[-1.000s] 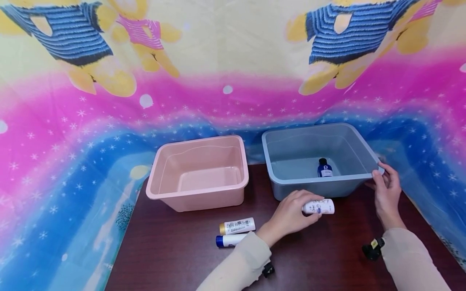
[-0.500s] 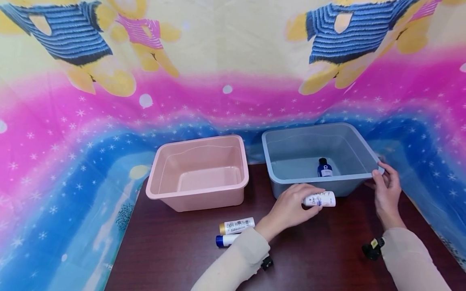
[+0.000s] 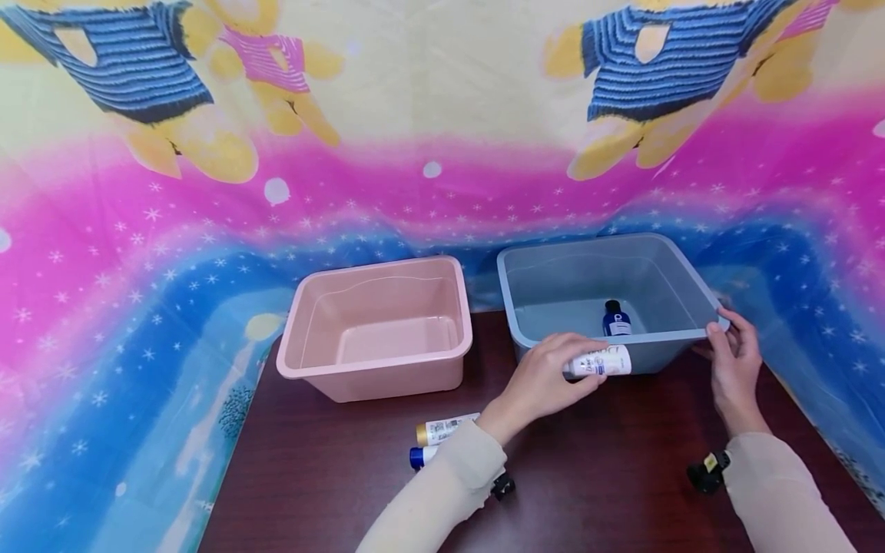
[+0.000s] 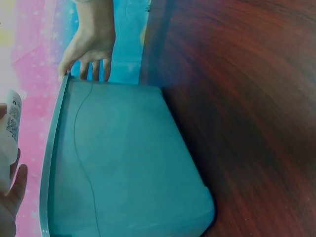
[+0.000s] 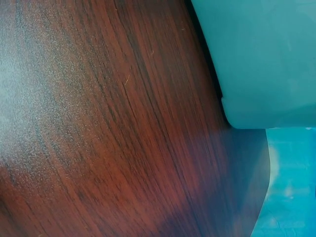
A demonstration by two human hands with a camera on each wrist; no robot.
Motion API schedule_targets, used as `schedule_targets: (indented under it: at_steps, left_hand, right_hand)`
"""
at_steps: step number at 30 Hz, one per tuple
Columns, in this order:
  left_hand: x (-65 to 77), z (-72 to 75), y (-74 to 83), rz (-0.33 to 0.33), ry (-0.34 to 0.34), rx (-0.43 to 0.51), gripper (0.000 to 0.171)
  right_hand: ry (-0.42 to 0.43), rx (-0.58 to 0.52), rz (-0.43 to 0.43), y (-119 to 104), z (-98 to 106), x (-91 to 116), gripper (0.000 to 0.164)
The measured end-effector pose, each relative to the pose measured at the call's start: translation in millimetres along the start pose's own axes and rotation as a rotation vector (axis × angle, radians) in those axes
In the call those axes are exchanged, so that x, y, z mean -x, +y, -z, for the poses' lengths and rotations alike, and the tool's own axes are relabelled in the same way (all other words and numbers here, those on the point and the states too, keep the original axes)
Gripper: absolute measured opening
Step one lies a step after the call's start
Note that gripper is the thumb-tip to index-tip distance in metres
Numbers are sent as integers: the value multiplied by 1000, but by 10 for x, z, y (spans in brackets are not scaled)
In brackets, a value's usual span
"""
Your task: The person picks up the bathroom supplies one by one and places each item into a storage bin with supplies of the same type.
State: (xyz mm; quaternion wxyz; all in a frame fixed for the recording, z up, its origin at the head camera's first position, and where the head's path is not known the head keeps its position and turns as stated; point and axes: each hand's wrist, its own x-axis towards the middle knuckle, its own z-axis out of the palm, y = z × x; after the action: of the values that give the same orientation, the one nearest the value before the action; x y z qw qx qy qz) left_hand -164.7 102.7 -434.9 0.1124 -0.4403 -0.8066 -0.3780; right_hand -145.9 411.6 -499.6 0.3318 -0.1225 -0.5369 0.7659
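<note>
My left hand [image 3: 542, 380] grips a small white bottle [image 3: 608, 361] with lettering on its label, held sideways in front of the blue-grey basin [image 3: 594, 349]. In the left wrist view the same white bottle [image 4: 13, 118] shows at the left edge, beside the basin's rim. My right hand [image 3: 736, 372] pinches the basin's front right corner, thumb on the near side of the rim. A dark blue bottle [image 3: 617, 319] with a black cap is inside the basin. The right wrist view shows the basin's lower wall [image 5: 266, 74] and the tabletop; the right hand is out of that view.
A pink basin [image 3: 394, 380] stands to the left of the blue-grey one. Two white tubes lie on the dark wooden table [image 3: 311, 476], one with a gold cap [image 3: 421, 435], one with a blue cap [image 3: 416, 458], partly behind my left sleeve. A printed cloth hangs behind.
My left hand has lifted the white bottle up and slightly left, from in front of the basin's base toward its front rim. The right hand has stayed at the corner.
</note>
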Motion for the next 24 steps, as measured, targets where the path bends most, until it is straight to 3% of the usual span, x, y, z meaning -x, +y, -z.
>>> schedule_targets:
  at_steps: [15,24]
  left_hand:
    - [-98,85,-57,44,-14,66,45]
    - [-167,106,-124,21,1,14,44]
  right_hand:
    - [6,17,-2,-12,-9,2,36]
    - [-3,16,0,-4,-1,-1,36]
